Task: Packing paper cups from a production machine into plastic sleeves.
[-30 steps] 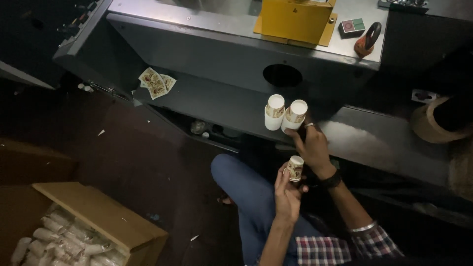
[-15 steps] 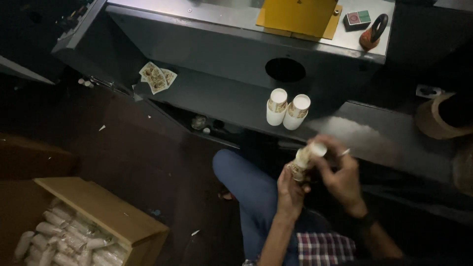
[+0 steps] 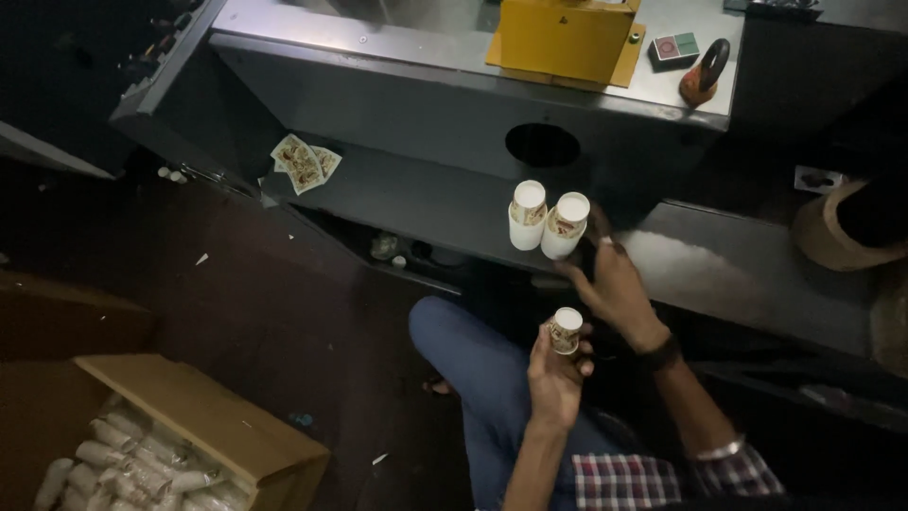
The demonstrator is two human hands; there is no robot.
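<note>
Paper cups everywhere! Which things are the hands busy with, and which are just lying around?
In use:
- small paper cup stack in left hand
- two cup stacks on the machine ledge, by right hand

Lying about:
- cardboard box of bagged cups
- flat printed cup blanks
- yellow box
- tape roll

Cups [image 3: 549,222]: paper, printed, matt. Shelf [image 3: 426,203] under them: smooth grey metal, dull sheen. Box [image 3: 203,416] left of the shelf: matt brown cardboard.

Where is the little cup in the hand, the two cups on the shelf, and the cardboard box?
little cup [image 3: 567,329], head view, on its side.
two cups [image 3: 547,223], head view, between their walls.
cardboard box [image 3: 203,416], head view, on its flap.
</note>
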